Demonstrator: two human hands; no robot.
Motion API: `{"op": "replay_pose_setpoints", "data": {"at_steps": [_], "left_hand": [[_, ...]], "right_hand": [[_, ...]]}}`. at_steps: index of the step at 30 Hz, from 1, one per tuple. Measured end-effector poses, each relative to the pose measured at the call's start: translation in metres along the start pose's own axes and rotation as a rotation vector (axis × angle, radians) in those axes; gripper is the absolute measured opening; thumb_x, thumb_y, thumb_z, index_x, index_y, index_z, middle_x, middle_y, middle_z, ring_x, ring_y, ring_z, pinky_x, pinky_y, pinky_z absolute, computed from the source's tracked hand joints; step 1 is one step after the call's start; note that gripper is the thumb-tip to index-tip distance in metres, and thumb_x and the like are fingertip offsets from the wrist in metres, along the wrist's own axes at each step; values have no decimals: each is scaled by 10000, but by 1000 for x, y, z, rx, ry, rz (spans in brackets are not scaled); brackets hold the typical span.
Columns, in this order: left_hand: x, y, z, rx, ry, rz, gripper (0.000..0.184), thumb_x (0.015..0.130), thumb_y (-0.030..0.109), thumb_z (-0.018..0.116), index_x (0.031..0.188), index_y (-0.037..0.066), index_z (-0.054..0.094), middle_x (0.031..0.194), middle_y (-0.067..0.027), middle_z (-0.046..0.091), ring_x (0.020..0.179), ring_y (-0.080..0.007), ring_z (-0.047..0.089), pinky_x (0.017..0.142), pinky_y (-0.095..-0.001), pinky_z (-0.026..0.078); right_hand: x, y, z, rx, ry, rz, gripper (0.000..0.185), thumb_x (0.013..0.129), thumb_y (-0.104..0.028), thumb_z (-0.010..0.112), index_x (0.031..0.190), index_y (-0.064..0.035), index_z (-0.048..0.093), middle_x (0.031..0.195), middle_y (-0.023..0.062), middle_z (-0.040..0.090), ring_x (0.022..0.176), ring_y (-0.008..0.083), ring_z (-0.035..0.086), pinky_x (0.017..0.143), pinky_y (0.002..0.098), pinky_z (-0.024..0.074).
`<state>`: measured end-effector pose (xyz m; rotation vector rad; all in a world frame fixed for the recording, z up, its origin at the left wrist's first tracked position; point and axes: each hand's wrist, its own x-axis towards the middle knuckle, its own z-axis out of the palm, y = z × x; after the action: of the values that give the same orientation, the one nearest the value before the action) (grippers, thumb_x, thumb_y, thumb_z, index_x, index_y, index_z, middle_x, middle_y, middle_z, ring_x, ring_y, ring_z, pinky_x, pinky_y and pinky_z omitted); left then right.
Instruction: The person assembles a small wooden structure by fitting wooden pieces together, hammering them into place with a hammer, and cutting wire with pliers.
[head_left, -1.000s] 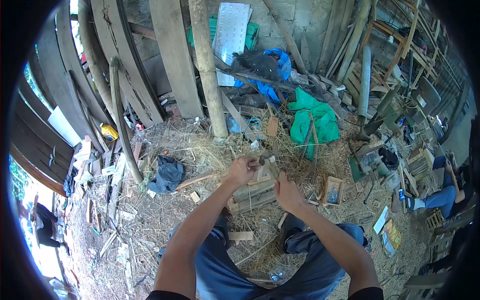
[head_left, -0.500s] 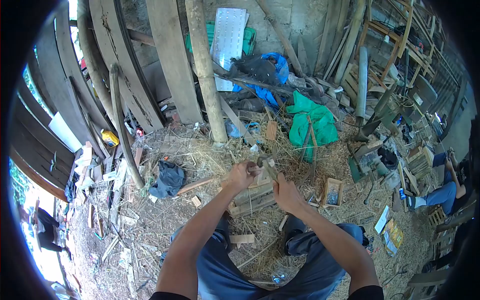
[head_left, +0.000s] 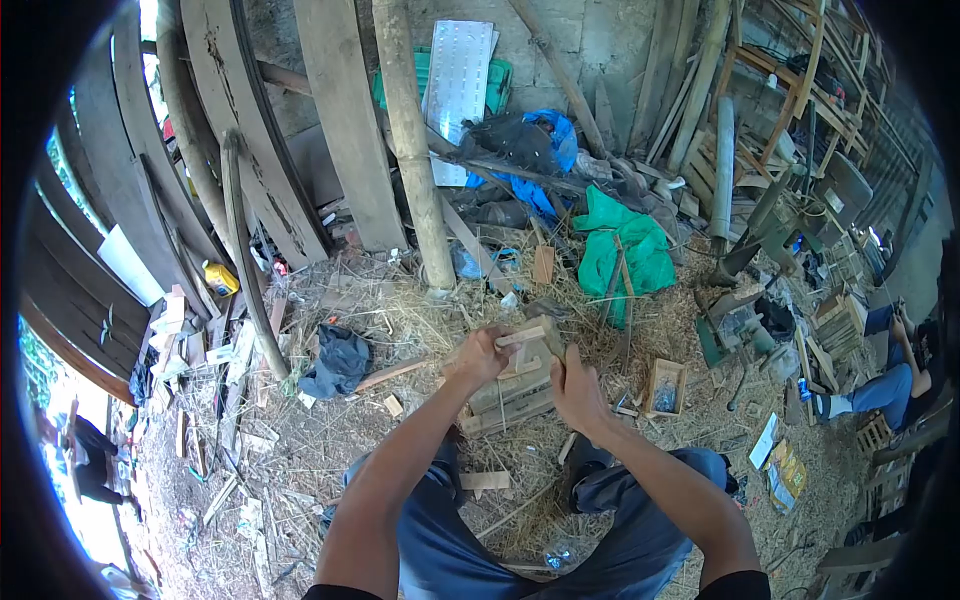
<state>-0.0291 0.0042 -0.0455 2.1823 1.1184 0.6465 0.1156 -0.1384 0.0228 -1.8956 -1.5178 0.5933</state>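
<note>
— Stick: loose or in hand?

— In hand, above a floor strewn with straw and wood scraps. Backed by tall planks, leaning at the upper left, and by a pole, upright just to the right of them.

— Any people?

— Yes. Nearest, the wearer's own legs, spread wide in dark blue trousers. Well apart at the right edge, a person with a bent knee; at the left edge, beside bright glare, a second person in dark clothes.

— And bags?

— Green bag, crumpled beyond the hands and to the right; smaller, black bag, crumpled on the floor to the left.

— Closer in?

— Wooden block, low on the floor, below the hands in view. To the right of it, a box, shallow and open, with small shiny bits inside.

— Right hand?

— Wrapped round the handle of a tool; too blurred at the head to make out.

— Left hand?

— Closed on the near end of the stick. Pale and short, with the free end pointing right, close to the tool. Touching it or just apart: cannot tell. Touching the block: cannot tell either.
</note>
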Motion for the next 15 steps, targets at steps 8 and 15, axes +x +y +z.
{"op": "replay_pose_setpoints", "data": {"at_steps": [8,15], "left_hand": [[-1,3,-2,12,42,38,307,769,256,721,1009,72,674,943,-115,666,795,-309,642,741,-388,509],[5,-9,4,19,17,-23,308,765,243,721,997,47,670,955,-128,656,840,-321,632,742,-390,495]], "right_hand": [[-2,7,7,-35,-13,22,176,945,-157,438,1000,1,381,612,305,542,579,483,566,486,526,409],[3,3,3,23,122,-80,205,941,-182,472,971,0,383,584,269,530,542,492,527,480,518,408]]}}
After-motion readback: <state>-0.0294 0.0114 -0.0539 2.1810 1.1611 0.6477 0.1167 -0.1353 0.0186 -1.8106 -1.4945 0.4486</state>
